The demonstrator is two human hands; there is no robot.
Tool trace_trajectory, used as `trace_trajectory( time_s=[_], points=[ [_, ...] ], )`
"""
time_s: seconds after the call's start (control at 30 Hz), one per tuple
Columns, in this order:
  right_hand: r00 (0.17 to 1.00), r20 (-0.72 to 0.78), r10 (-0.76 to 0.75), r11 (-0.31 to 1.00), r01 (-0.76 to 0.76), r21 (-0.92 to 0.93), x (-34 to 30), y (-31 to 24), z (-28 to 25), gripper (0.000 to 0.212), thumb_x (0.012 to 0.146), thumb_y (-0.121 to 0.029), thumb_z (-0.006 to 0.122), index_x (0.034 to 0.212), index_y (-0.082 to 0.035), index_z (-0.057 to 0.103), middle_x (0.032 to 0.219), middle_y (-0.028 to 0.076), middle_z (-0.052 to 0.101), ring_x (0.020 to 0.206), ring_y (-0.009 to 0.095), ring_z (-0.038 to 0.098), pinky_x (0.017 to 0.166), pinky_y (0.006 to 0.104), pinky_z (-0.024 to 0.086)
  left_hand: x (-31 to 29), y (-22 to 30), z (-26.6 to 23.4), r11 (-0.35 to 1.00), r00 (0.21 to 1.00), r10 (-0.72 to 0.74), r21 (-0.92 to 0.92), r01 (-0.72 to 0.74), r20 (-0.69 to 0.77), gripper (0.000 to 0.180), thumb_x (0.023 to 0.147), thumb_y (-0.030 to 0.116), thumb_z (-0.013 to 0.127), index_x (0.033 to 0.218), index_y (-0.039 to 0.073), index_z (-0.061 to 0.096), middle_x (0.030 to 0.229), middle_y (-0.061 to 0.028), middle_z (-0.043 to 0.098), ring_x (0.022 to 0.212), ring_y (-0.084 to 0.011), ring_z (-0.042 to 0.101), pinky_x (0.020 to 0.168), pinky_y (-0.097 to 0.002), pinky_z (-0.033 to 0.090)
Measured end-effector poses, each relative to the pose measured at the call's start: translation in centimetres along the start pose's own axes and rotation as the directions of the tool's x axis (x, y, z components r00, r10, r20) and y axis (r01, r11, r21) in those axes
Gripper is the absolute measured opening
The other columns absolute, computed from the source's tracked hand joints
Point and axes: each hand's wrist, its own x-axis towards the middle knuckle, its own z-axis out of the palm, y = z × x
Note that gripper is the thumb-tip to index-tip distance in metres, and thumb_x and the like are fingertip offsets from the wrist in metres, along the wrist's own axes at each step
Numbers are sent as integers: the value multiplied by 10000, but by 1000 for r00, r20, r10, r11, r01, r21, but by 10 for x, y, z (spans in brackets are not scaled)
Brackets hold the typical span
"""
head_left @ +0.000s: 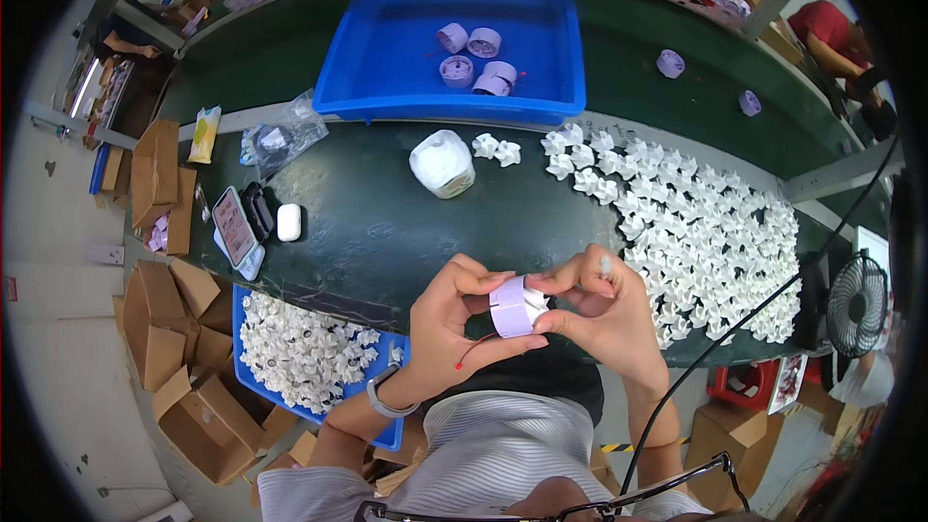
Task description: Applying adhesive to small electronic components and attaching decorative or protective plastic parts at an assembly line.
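Note:
Close in front of my body, a lilac plastic cylinder is held between my two hands. My left hand grips its left side, with the thumb and fingers around the rim. A thin red wire hangs from it beside the left palm. At its right end sits a white flower-shaped plastic piece, partly hidden, which my right hand pinches with thumb and fingers. Many similar white flower-shaped pieces cover the right part of the dark green table.
A blue tray with several lilac cylinders stands behind the table. A white roll, a phone and a white case lie left of centre. A blue bin of white pieces sits lower left. A black cable crosses the right side.

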Motion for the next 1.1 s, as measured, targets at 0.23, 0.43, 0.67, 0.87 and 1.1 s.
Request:
trace_trajectory(
  time_s=[0.23, 0.43, 0.67, 0.87, 1.1],
  points=[
    [873, -226, -432, 897, 441, -14, 1, 18, -10, 408, 787, 114, 630, 833, -93, 282, 1184, 220, 538, 1184, 264, 508, 1022, 368, 389, 66, 24, 6, 964, 982, -8, 263, -43, 190, 487, 665, 29, 807, 1077, -4, 548, 1026, -88, 517, 967, -181, 586, 815, -314, 536],
    [784, -463, -413, 891, 453, -27, -14, 47, -18, 266, 898, 56, 509, 847, -89, 291, 1115, 205, 570, 1003, 150, 554, 928, 287, 419, 206, -21, 47, 436, 821, 362, 698, -568, 442, 441, 707, 142, 751, 1100, 46, 576, 989, -128, 577, 924, -308, 587, 775, -366, 479],
    [802, -510, -312, 916, 396, 61, -28, 65, -20, 249, 914, -9, 503, 805, -111, 303, 854, 104, 552, 817, 155, 530, 802, 289, 415, 324, -102, 91, 35, 912, 135, 918, -395, 387, 277, 740, 43, 622, 1012, 90, 642, 1018, -127, 583, 1014, -296, 548, 842, -426, 378],
    [814, -503, -290, 927, 371, 65, -38, 68, -21, 245, 914, -16, 500, 803, -115, 306, 800, 72, 510, 784, 145, 521, 764, 271, 410, 368, -116, 84, -179, 956, -89, 940, -291, 279, 281, 786, 102, 570, 1055, 68, 644, 1177, -157, 562, 1103, -316, 519, 919, -469, 342],
    [885, -410, -222, 956, 281, 89, -40, 67, -36, 247, 984, -229, 361, 777, -100, 321, 702, 55, 429, 653, 117, 400, 628, 248, 334, 396, -59, 43, 46, 867, -426, 963, -266, 259, 561, 819, 320, 536, 1299, 45, 444, 1297, -252, 470, 1234, -426, 407, 1023, -499, 328]
  ],
)
